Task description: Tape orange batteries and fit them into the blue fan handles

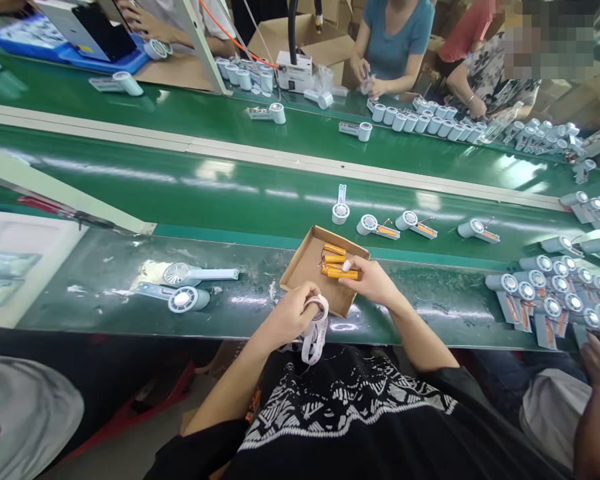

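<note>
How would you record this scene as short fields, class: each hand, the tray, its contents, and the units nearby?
Left hand: holds a white roll, a loose loop hanging below
Right hand: fingers at the orange cylinders; a firm grip cannot be made out
Tray: shallow cardboard tray on the green bench
Tray contents: several orange cylinders
Left of tray: two fan-like units
Beyond tray: four similar units on the green belt, three showing orange in the handle
</note>
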